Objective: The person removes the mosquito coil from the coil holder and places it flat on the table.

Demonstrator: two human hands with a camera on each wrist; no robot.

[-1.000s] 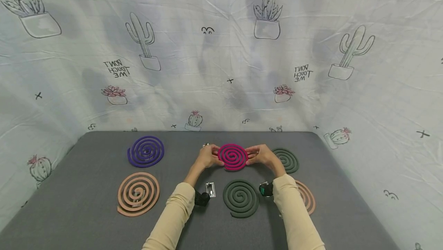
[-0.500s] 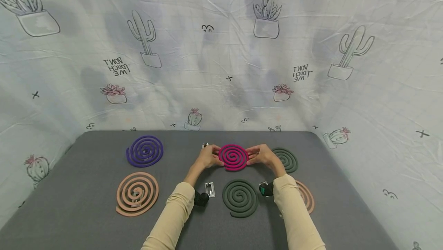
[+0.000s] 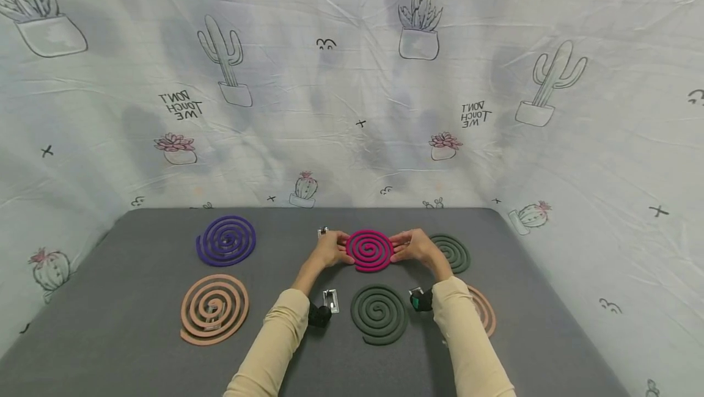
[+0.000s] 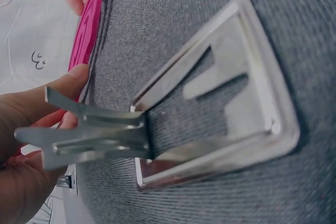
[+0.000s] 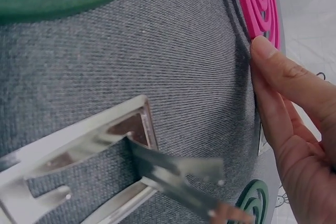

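Observation:
A pink mosquito coil [image 3: 370, 250] is held between both hands near the back of the table, with its shadow beside it in the wrist views. My left hand [image 3: 330, 248] pinches its left edge, the thumb [image 4: 79, 73] on the near side. On the right edge, my right hand [image 3: 416, 247] grips it between thumb [image 5: 264, 48] and fingers. Near the left wrist lies a metal coil stand [image 3: 330, 301] with a raised prong; another stand [image 5: 100, 140] is near the right wrist. A green coil [image 3: 379, 314] lies nearer me, between the forearms.
At the left are a purple coil [image 3: 227, 240] and an orange coil [image 3: 214, 309], with metal showing through its centre. Another green coil [image 3: 451, 253] is partly behind the right hand. The right sleeve covers part of an orange coil [image 3: 484, 311]. A metal stand [image 3: 323, 231] sits behind the left hand.
The head view has shifted slightly, so the table's things appear a little farther left. Both hands still hold the pink mosquito coil in almost the same place.

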